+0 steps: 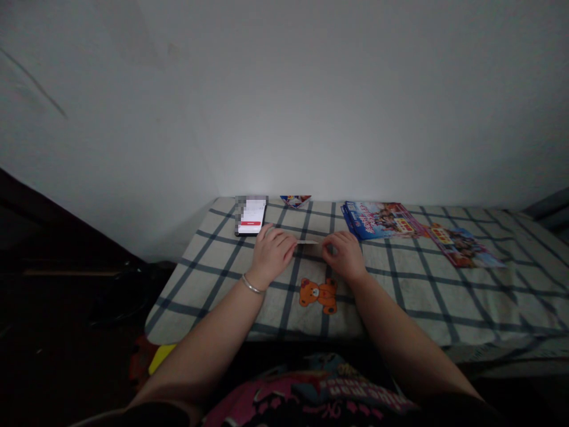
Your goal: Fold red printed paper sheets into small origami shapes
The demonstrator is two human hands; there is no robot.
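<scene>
My left hand point(271, 252) rests on a checked cloth point(418, 290), fingers curled over one end of a thin pale strip point(307, 242) that looks like paper or card. My right hand point(343, 254) pinches the strip's other end. A silver bangle point(252, 286) sits on my left wrist. An orange bear picture point(319, 295) is printed on the cloth just below my hands.
A lit phone point(251, 216) lies beyond my left hand. A small colourful packet point(295, 200) sits by the wall. Two colourful printed packs lie to the right, a blue one point(377, 218) and a flatter one point(464, 246). A white wall rises behind. Dark floor lies left.
</scene>
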